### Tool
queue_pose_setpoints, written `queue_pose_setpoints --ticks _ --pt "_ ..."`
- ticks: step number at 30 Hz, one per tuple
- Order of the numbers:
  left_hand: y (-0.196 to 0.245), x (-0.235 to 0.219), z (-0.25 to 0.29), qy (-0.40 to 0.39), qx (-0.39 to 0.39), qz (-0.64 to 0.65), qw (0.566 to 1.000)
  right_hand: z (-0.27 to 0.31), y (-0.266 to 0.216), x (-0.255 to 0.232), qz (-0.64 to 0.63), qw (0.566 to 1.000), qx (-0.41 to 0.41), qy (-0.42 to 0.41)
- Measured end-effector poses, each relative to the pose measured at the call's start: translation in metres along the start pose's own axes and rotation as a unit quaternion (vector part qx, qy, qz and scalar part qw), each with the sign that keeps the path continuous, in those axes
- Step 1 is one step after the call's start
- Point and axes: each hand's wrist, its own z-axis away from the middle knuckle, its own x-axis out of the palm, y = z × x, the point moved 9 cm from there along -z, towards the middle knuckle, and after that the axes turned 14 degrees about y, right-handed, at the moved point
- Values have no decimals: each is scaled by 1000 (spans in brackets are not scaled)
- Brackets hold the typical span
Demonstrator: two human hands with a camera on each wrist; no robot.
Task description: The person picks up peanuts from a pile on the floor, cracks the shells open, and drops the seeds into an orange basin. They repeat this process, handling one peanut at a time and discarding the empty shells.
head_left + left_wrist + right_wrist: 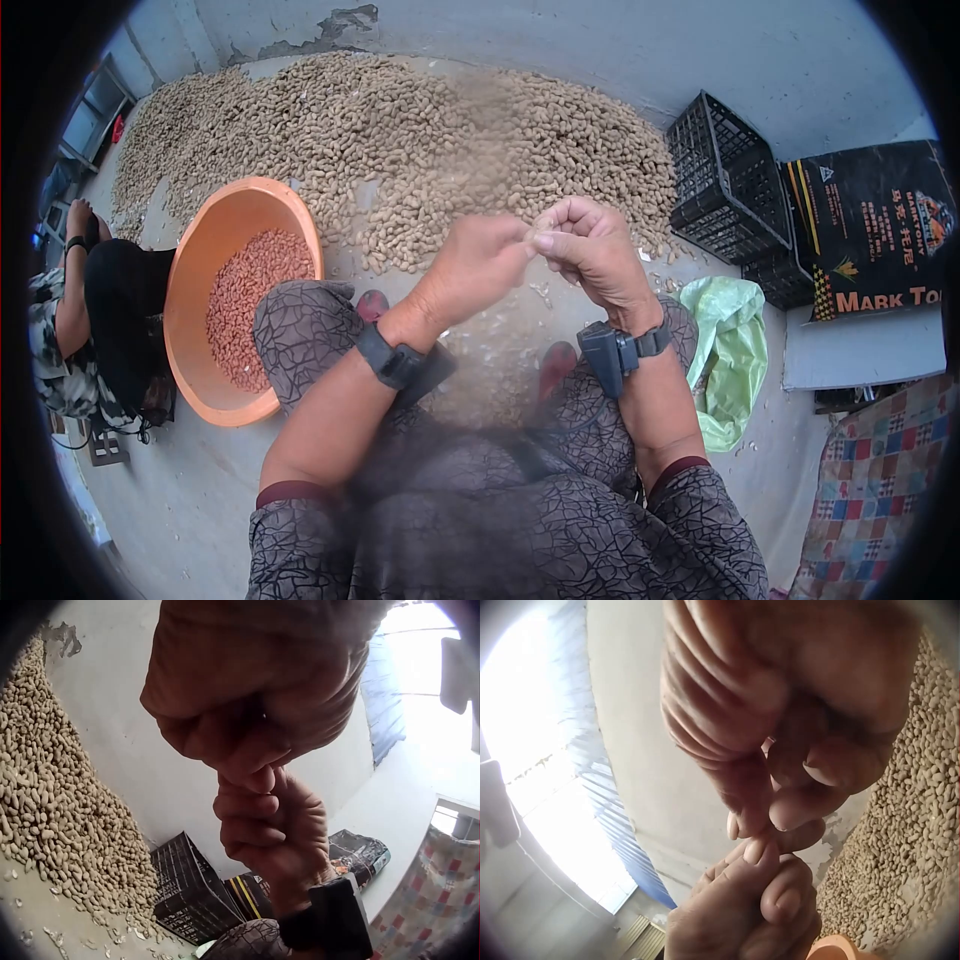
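Observation:
My two hands meet at the fingertips in front of my knees. The left hand (478, 262), a little blurred, has its fingers curled and pinches at the same spot as the right. With thumb and index finger the right hand (592, 248) pinches a small pale peanut (534, 236), mostly hidden by the fingers. Both wrist views show the fingertips pressed together, the left hand (255, 690) and the right hand (795, 712) each covering what lies between. Beyond them spreads a large heap of unshelled peanuts (400, 150). An orange basin (187, 300) with reddish shelled peanuts (245, 300) stands left of my knee.
Black plastic crates (725, 180) stand by the wall at right, beside a black printed bag (875, 230). A light green sack (725, 350) lies by my right knee. Bits of shell lie on the floor between my feet. Another person (75, 330) sits at far left.

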Motion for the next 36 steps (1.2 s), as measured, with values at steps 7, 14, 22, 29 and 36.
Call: queue_pose_setpoints --ticks 7,14,22,29,36 --pt "2 3 1 -44 36 3 998 5 -2 -2 11 1000 -7 4" --pt "-2 8 3 -58 9 68 996 5 2 -6 -29 999 1 31" --pt "-5 5 7 -62 -106 164 979 6 4 -2 -103 994 30 -10" --pt "-18 8 10 -66 -160 238 956 6 8 -2 -139 988 65 -8" --pt "-17 13 12 -64 -172 273 944 5 8 2 -149 986 68 -24"
